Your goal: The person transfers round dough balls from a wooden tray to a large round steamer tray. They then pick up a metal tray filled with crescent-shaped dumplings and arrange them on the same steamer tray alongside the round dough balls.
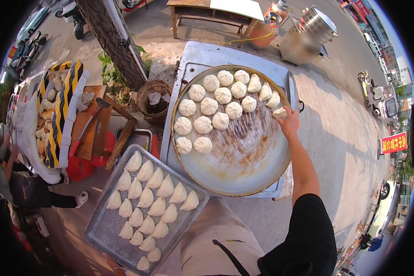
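Observation:
At the right rim of a large round flat pan (220,179), my right hand (288,120) has its fingers on a folded dumpling (279,113). More folded dumplings (265,91) lie just beyond it along the rim, and pleated round buns (209,106) fill the pan's left and far parts. My left hand (111,263) is at the near left edge of a perforated metal tray (103,220), gripping its rim, partly hidden beneath it. Rows of uncooked triangular dumplings (146,197) lie on the tray, which overlaps the pan stand's near left corner.
A metal stand (200,51) bears the pan. Left are a rusty bucket (148,93), a wooden bench (86,120) with a red-handled tool (86,131), and a striped box (63,114) of buns. A person (27,189) stands far left. A gas cylinder (262,34) and steamer (317,26) stand beyond.

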A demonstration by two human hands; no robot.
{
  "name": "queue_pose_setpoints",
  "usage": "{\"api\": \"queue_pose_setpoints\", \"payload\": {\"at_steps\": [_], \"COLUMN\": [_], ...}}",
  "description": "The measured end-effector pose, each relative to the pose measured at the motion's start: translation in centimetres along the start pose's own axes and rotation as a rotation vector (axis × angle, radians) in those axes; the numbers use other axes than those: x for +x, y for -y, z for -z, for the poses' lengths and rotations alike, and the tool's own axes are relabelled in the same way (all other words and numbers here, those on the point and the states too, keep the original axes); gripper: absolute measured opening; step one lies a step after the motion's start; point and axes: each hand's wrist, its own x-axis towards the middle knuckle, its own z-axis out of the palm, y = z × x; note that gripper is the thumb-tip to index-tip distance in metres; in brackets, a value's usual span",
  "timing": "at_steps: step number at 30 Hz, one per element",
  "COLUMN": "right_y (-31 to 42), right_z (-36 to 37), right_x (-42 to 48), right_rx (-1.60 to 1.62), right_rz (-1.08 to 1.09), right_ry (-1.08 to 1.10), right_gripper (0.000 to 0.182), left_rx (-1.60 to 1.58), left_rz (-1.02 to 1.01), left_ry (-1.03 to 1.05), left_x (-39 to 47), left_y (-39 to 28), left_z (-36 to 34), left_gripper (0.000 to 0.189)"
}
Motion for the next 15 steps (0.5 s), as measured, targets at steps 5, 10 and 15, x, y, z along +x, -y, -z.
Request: {"api": "queue_pose_setpoints", "payload": {"at_steps": [5,10,15], "right_y": [-1.0,5.6,12.2], "right_z": [-1.1,-0.6,2.1], "right_x": [3.0,0.4,-6.5], "right_rx": [-0.006,0.119,0.442], "right_rz": [-0.049,0.154,0.518], "right_ry": [0.083,0.051,0.014], "right_gripper": [0.04,0.038,0.037], "left_rx": [-0.031,0.042,0.365], "left_rz": [0.022,-0.047,-0.283], "left_ry": [-0.04,-0.256,-0.51], "left_x": [0.2,-2.1,-0.4], "left_y": [1.7,2.0,0.6], "left_z": [0.0,1.1,-1.1], "left_gripper": [0.065,0.06,0.062]}}
